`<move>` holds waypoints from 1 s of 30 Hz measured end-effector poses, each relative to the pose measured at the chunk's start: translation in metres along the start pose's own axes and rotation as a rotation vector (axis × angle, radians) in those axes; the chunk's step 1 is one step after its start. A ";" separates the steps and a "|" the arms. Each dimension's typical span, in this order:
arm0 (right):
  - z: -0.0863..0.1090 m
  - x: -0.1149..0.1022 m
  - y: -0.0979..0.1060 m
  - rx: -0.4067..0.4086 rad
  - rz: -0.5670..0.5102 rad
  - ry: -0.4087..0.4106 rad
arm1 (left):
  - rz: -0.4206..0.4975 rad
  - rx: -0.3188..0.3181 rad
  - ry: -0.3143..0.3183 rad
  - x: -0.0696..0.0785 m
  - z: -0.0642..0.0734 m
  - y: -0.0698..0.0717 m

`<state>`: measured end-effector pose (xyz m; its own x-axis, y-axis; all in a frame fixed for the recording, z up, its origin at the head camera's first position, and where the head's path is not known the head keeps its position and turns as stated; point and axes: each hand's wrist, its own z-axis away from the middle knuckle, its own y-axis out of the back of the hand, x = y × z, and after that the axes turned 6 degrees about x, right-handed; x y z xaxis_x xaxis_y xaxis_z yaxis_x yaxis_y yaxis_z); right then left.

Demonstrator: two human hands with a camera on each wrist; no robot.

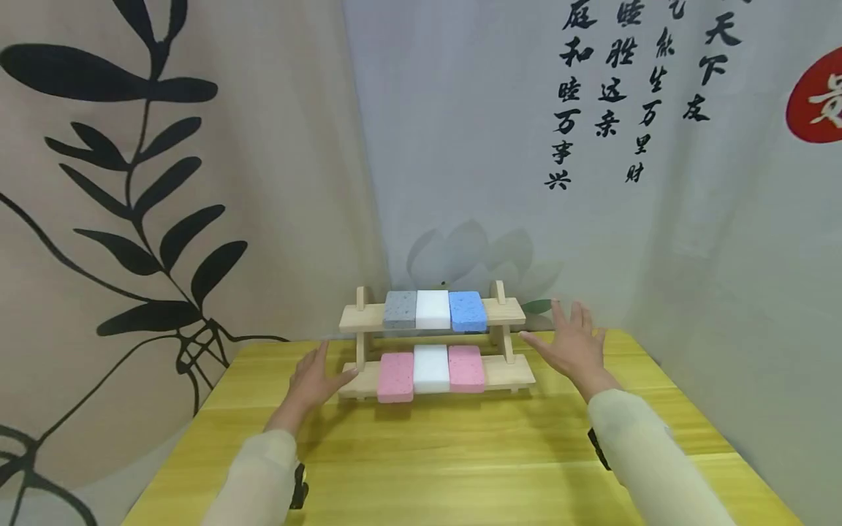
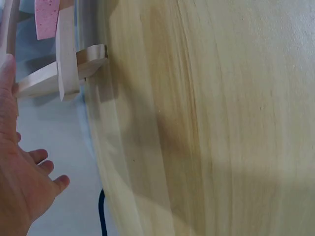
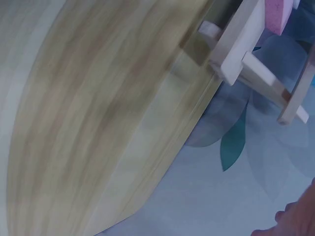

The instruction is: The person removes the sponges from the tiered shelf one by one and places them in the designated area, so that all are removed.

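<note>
A two-tier wooden rack (image 1: 510,371) stands at the back of the table. On its upper shelf, a grey sponge block (image 1: 400,310), a white one (image 1: 433,310) and a blue one (image 1: 468,311) sit side by side. Below them are a pink block (image 1: 396,378), a white block (image 1: 431,369) and a second pink block (image 1: 466,369). My left hand (image 1: 310,381) is spread at the rack's left end, its thumb right by the lower shelf. Fingers apart, my right hand (image 1: 577,349) is beyond the right end, holding nothing; only part of it shows in the right wrist view.
The yellow wooden table (image 1: 447,460) extends from the rack toward me. Behind it hangs a pale curtain (image 1: 460,146) with dark leaf prints and written characters. A dark cable (image 2: 102,214) hangs past the table edge in the left wrist view.
</note>
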<state>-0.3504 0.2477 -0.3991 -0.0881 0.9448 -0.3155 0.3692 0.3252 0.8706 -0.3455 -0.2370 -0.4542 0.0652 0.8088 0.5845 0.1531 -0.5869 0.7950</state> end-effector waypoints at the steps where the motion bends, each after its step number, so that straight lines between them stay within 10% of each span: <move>1: -0.001 -0.003 -0.001 0.002 -0.009 0.000 | 0.007 0.000 0.002 -0.001 0.001 -0.001; 30: -0.015 -0.079 -0.023 0.027 -0.182 -0.063 | 0.339 -0.052 0.085 -0.019 0.005 -0.032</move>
<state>-0.3658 0.1663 -0.3884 -0.0977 0.8661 -0.4903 0.3770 0.4881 0.7872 -0.3464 -0.2331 -0.4921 0.0214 0.5630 0.8262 0.0862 -0.8243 0.5595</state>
